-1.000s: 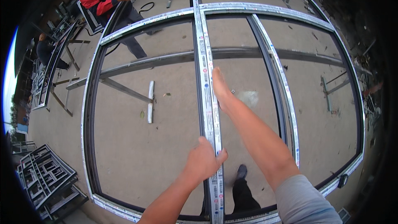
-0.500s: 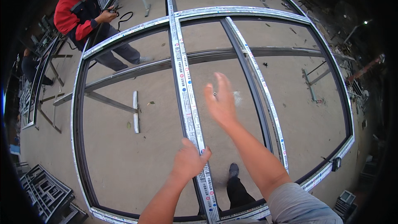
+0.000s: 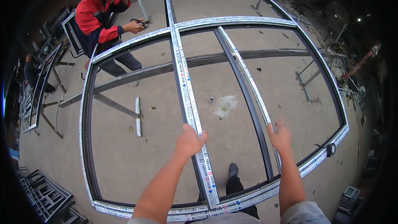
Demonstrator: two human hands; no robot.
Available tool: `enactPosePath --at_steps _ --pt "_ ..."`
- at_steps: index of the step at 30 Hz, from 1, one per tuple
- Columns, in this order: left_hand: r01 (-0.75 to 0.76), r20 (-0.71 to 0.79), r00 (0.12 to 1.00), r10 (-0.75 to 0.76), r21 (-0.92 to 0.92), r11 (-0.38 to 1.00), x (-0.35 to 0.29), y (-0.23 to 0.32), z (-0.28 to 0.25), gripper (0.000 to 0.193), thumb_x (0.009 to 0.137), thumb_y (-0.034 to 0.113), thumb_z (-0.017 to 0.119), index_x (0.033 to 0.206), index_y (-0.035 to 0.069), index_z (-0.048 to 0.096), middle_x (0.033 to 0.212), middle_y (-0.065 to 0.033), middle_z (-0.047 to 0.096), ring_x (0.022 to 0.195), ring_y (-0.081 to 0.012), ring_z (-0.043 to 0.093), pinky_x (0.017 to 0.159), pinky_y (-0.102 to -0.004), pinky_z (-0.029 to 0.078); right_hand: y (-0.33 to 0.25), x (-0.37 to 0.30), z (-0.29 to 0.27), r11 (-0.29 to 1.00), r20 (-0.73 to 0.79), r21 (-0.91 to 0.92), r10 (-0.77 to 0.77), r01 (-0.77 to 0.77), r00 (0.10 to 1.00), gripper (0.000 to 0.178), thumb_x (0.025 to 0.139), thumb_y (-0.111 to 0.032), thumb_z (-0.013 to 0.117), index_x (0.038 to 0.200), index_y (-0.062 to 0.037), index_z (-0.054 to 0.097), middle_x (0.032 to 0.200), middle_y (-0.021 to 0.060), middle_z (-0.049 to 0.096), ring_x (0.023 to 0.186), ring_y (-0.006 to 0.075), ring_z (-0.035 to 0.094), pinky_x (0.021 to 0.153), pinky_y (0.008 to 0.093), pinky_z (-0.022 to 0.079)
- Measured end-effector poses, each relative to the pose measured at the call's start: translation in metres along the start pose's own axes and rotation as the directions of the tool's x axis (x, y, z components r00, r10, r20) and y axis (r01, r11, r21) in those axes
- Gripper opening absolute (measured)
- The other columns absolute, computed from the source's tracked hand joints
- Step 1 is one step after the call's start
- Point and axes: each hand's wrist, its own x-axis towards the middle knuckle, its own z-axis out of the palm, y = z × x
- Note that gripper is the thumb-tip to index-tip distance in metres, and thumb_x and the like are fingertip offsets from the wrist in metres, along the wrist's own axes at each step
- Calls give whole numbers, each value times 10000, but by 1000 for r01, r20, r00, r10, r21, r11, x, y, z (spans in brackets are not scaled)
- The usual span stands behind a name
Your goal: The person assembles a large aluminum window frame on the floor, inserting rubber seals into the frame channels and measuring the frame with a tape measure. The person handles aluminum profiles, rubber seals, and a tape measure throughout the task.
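large window frame: one, spread flat in front of the worker, faces wrapped in printed white film, sides dark.

left hand: one, grasping the central bar, thumb laid over its right edge, remaining fingers mostly hidden.

right hand: one, blurred, at the slimmer upright, thumb beside the film; whether the fingers grip it, cannot tell.

black item: one, small, at the frame's lower right corner.

left bay: bounds a view of floor and a stand's pale foot.

middle bay: bounds a dark shoe, a clear sheet with a leaf at it, and a small metal piece.

stacked frames: several, latticed, on the floor at lower left.

steel beam: one, passing beneath the frame.

co-worker: one, red and dark jacket, beyond the upper left side, a hand around dark scissors.

second person: one, far left, near another frame on a stand.
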Motion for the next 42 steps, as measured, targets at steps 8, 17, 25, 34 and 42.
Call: enactPosePath --at_steps 8,17,25,34,42 --pt "-8 -32 999 9 29 1000 6 -6 9 746 995 546 671 1259 -101 412 1164 -365 731 1112 -504 725 984 -529 563 37 -2 7 991 156 134 -7 -14 988 406 1019 -421 665 1121 -44 776 1045 284 759 993 498 725 883 576 561" --pt "69 -15 998 -68 98 993 -10 11 -6 722 1003 549 651 1286 -77 429 1202 -317 745 1130 -443 746 987 -511 569 58 1 25 979 230 177 -144 104 963 408 1066 -381 622 1149 15 677 1009 336 732 978 549 699 855 601 550" --pt "80 -60 995 -79 22 997 -16 6 2 801 1009 633 614 1301 -95 452 1181 -327 736 1113 -483 729 972 -525 564 55 -8 29 978 143 157 -162 140 976 382 1081 -360 601 1121 19 632 1005 341 719 967 576 678 856 632 536" --pt "106 -174 979 -105 -3 994 -42 3 22 752 1038 688 558 1240 -37 546 1112 -299 755 1074 -461 743 957 -542 567 63 -6 35 967 97 172 -209 190 973 378 1078 -361 611 1156 9 620 1045 338 710 997 564 675 867 631 534" --pt "125 -140 982 -127 -25 992 -114 -17 55 733 1040 677 576 1193 -40 550 1074 -322 742 974 -482 749 863 -563 586 75 -3 58 972 124 144 -202 184 972 379 1098 -358 592 1204 5 624 1045 331 712 988 553 688 827 612 534"
